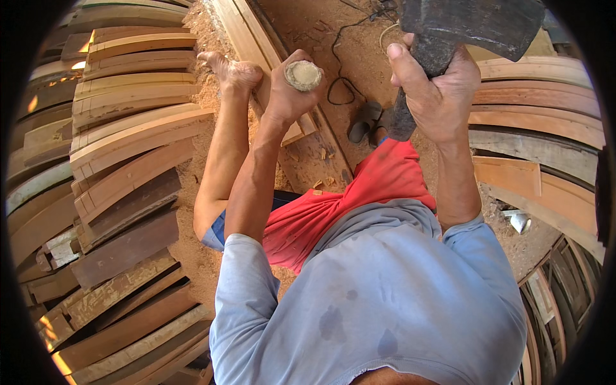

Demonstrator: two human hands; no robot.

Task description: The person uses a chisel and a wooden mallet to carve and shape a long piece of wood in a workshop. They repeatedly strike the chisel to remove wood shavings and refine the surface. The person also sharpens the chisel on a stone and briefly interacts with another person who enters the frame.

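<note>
The left hand (290,96) is wrapped around a pale round-ended handle (303,76), the right hand (444,99) around a dark mallet (471,25).

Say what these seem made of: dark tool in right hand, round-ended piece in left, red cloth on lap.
Dark tool in the right hand: metal or dense wood, can't tell; dull sheen, scuffed surface.
Round-ended piece in the left hand: likely bare wood; pale end face, frayed-looking rim.
Red cloth: matte fabric, from its soft folds; fibre unclear.
</note>
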